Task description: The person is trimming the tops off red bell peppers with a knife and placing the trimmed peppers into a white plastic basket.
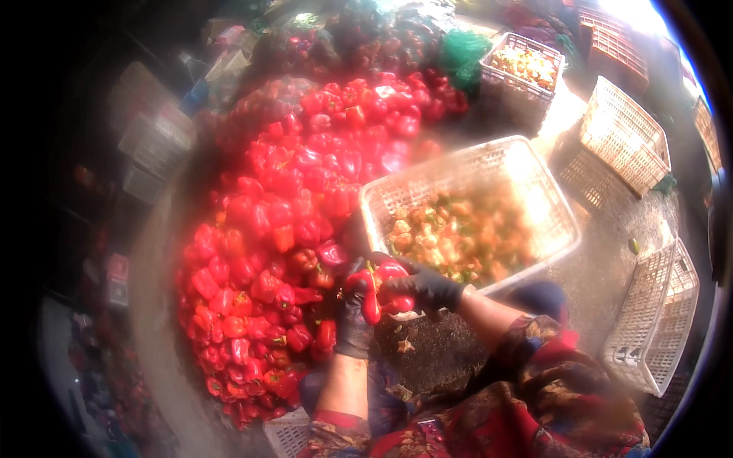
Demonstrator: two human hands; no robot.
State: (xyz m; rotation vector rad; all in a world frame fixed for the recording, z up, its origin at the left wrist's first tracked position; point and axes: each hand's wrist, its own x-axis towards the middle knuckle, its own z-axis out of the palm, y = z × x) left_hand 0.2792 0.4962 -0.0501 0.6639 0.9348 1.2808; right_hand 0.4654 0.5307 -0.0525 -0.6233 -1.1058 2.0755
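My left hand (355, 309), in a black glove, is closed around a red bell pepper (371, 297) with a pale green stem. Against it, my right hand (429, 289), also gloved in black, grips more red pepper (391, 270); whether this is one pepper or several I cannot tell. Both hands meet just off the near left corner of a white plastic crate (469, 159). Inside that crate lie many pale, orange and green pepper pieces (441, 235). A large heap of red bell peppers (275, 212) spreads to the left and beyond my hands.
White crates (627, 134) stand at the right, with another crate (653, 320) nearer me. One crate (518, 86) at the back holds pale scraps. Green netting (462, 54) lies beside it. A white crate (289, 432) shows near my left sleeve. Glare blurs the large crate's right side.
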